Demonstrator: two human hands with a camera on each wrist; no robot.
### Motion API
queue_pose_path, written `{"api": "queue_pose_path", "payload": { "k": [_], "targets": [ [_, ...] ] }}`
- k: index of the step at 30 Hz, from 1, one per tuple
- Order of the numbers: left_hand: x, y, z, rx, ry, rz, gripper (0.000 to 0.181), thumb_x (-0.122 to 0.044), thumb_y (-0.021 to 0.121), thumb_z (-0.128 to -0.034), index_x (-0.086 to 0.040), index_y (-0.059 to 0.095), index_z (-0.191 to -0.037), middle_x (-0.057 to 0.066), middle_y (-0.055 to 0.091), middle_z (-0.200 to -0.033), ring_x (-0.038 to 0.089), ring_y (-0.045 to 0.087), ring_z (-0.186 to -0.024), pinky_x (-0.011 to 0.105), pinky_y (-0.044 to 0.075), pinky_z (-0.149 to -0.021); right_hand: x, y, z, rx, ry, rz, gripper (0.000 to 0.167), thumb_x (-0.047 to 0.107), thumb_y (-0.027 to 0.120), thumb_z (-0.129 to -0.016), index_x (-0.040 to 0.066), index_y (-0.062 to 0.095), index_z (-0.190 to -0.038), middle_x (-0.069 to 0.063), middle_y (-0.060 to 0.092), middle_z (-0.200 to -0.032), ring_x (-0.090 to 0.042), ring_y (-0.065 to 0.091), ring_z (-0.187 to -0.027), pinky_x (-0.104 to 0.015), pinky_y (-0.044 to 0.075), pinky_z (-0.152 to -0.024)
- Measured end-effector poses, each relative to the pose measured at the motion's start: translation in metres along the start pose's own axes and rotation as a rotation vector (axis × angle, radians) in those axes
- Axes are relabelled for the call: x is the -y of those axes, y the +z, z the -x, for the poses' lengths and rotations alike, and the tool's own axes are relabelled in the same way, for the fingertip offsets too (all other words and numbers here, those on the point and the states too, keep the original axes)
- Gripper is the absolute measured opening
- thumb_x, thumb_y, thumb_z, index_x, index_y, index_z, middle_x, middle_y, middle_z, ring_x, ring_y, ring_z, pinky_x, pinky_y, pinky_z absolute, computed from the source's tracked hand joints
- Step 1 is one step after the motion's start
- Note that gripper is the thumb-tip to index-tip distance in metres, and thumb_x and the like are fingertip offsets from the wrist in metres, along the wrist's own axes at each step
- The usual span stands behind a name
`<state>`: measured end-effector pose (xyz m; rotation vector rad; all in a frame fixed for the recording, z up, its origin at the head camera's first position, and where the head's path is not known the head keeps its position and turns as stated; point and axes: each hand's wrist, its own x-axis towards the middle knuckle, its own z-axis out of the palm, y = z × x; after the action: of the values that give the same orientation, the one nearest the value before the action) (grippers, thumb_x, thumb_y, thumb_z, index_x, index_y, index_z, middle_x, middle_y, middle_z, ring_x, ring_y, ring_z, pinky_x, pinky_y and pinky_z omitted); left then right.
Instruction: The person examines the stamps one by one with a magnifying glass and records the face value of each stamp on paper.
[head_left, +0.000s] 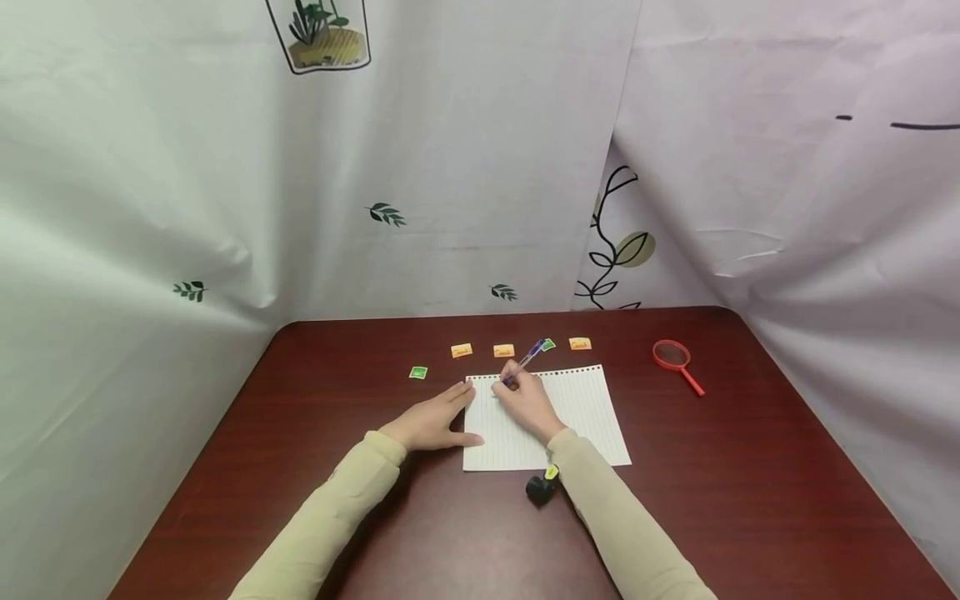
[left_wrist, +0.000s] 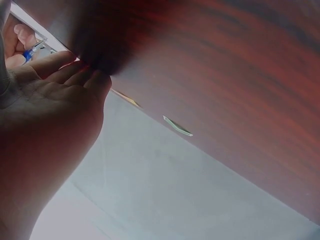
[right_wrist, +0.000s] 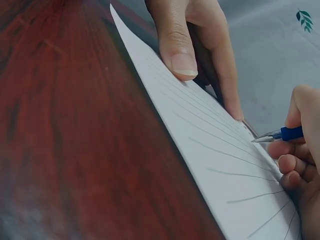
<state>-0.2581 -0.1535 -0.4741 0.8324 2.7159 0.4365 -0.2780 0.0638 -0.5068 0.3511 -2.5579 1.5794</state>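
Note:
A sheet of lined paper (head_left: pixel 588 417) with holes along its far edge lies on the dark red table. My left hand (head_left: pixel 431 422) rests at the sheet's left edge, fingers extended and thumb on the paper. My right hand (head_left: pixel 531 407) pinches a blue pen (head_left: pixel 533 351) over the sheet's upper left part. In the right wrist view, the pen's metal tip (right_wrist: pixel 262 137) is at the paper's surface; whether it touches I cannot tell. The left wrist view shows the left palm (left_wrist: pixel 55 110) with the other hand's fingers beyond it.
Orange stickers (head_left: pixel 461 351) and green stickers (head_left: pixel 418 372) lie beyond and left of the paper. A red magnifying glass (head_left: pixel 672 355) lies at the right. A black heart-shaped object (head_left: pixel 539 491) with a yellow tag sits by the right sleeve. White patterned cloth (head_left: pixel 465 167) hangs around the table.

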Motion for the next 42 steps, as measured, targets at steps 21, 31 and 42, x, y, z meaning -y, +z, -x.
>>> {"api": "queue_pose_path", "payload": {
  "k": [21,31,42],
  "targets": [
    [0.0013,0.0007,0.0003,-0.002,-0.003,-0.013,0.098,-0.062,0.068,-0.0883,-0.004,0.031,-0.158,0.010,0.024,-0.165,0.024,0.022,-0.152,0.044,0.034,-0.115,-0.0005,0.0019,0.0002,0.014,-0.029,0.010,0.010,0.017,0.062,-0.090,0.020,0.055,-0.083,0.003,0.054,-0.070,-0.013,0.048,-0.065,-0.029,0.039,-0.063],
    [0.0027,0.0018,-0.0007,-0.001,-0.006,-0.020,0.098,-0.062,0.067,-0.0888,-0.005,0.030,-0.158,0.010,0.023,-0.166,0.023,0.021,-0.152,0.042,0.033,-0.116,-0.0001,0.0004,-0.0004,-0.024,-0.012,-0.010,0.009,0.018,0.061,-0.091,0.021,0.056,-0.084,0.002,0.057,-0.070,-0.015,0.048,-0.063,-0.032,0.040,-0.061],
    [0.0010,0.0020,-0.0008,-0.003,-0.006,-0.012,0.098,-0.062,0.068,-0.0882,-0.004,0.031,-0.158,0.010,0.025,-0.165,0.025,0.022,-0.152,0.043,0.035,-0.115,-0.0022,0.0004,-0.0008,0.005,-0.018,-0.014,0.016,0.016,0.060,-0.090,0.019,0.052,-0.077,0.003,0.052,-0.066,-0.014,0.047,-0.062,-0.030,0.037,-0.061]
  ]
}}
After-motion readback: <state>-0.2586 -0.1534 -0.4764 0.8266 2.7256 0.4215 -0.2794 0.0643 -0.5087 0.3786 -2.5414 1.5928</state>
